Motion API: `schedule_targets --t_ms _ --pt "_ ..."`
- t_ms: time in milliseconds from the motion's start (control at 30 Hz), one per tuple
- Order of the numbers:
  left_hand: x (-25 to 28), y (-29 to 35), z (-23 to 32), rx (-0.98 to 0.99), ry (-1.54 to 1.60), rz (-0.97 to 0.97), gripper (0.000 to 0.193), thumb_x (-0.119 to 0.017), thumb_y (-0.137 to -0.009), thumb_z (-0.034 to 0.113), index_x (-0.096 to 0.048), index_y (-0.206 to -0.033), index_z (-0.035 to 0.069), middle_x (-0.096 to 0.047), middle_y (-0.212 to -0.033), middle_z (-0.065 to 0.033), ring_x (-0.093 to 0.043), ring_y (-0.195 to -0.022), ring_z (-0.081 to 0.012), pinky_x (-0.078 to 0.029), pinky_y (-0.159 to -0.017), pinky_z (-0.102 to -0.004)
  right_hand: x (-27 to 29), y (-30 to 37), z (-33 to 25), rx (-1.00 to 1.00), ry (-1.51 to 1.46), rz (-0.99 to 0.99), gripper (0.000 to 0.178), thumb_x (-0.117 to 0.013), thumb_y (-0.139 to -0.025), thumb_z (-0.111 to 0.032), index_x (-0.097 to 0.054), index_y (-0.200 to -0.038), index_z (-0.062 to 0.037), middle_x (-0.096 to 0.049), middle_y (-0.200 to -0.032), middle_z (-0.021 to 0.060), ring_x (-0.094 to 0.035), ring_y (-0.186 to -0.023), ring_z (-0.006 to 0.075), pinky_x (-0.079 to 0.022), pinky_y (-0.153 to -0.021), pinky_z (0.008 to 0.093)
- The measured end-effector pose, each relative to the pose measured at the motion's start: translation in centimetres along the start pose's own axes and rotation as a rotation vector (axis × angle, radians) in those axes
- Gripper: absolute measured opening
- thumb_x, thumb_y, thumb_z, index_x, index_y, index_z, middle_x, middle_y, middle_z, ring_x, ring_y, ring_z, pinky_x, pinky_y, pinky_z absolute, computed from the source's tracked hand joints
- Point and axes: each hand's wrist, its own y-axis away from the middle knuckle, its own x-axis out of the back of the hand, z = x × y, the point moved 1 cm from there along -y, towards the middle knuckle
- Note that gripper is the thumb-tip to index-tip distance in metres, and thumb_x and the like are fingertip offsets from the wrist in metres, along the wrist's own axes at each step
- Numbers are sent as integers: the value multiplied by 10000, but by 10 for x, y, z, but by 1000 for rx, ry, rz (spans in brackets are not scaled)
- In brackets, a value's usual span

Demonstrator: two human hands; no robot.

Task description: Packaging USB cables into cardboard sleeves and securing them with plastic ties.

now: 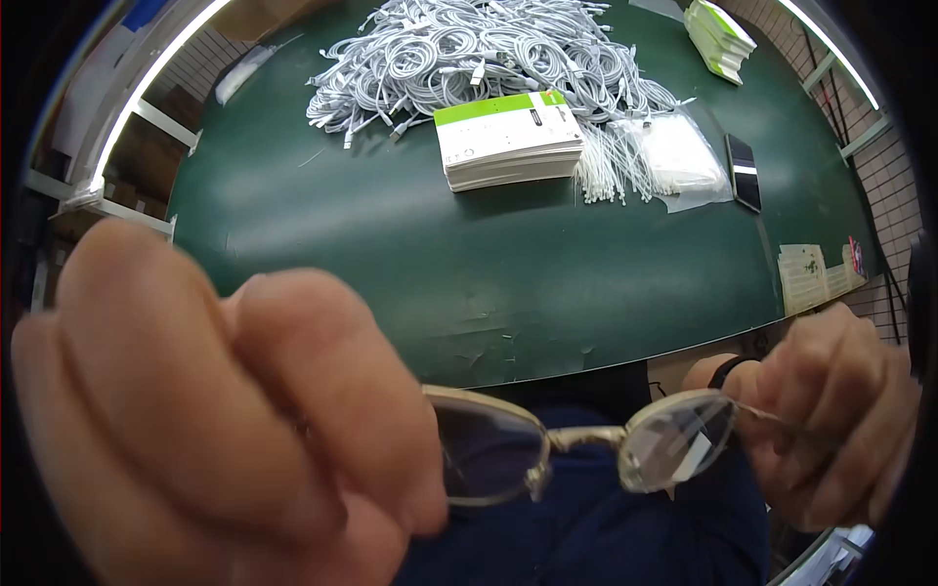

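Green desk (342, 225) with a messy heap of white cables (479, 49) at the far side, and wire-rimmed glasses (586, 438) are up over a navy lap (586, 532), left fingers (327, 361) curled tight around one end, right fingers (831, 400) pinched closed on the other

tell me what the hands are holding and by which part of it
Eyeglasses: the right fingers hold a thin side arm; the left fingers cover the other end, so their exact hold is hidden.
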Motion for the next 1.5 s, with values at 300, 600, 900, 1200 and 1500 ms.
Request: schedule_targets --t_ms 300,600,900,1200,1500 --pt "-49 35 2 -10 57 6 182 -625 -1010 304 -625 -988 123 -406 -731 30 -391 -639 -85 -408 -499 -214 -39 -35 -12 -102 74 -38 311 -625 -1012 -284 -658 -1315 -220 -611 -1245 10 -633 -858 137 -476 -592 252" --pt "-52 65 47 79 48 99 181 -630 -1004 295 -623 -990 115 -416 -745 24 -402 -644 -89 -409 -498 -214 -35 -35 -4 -208 91 30 294 -640 -996 -269 -658 -1284 -215 -611 -1215 4 -630 -838 129 -471 -584 242" --pt "-36 60 15 191 -40 153 180 -634 -998 286 -621 -992 106 -426 -758 17 -414 -650 -93 -410 -498 -213 -7 -9 -10 -295 44 149 275 -656 -978 -252 -658 -1250 -210 -611 -1180 -1 -626 -817 121 -467 -577 230" --pt "-39 56 29 107 60 86 180 -639 -992 277 -618 -995 98 -435 -771 10 -425 -656 -97 -411 -498 -213 -26 -14 -31 -170 185 176 258 -673 -960 -235 -658 -1216 -204 -611 -1146 -7 -623 -795 112 -462 -569 219" --pt "-35 41 11 85 28 103 180 -643 -987 268 -616 -997 90 -445 -784 3 -436 -661 -100 -413 -498 -213 -14 -1 -58 -147 191 210 242 -689 -942 -218 -658 -1181 -199 -610 -1111 -13 -619 -773 104 -457 -561 208"
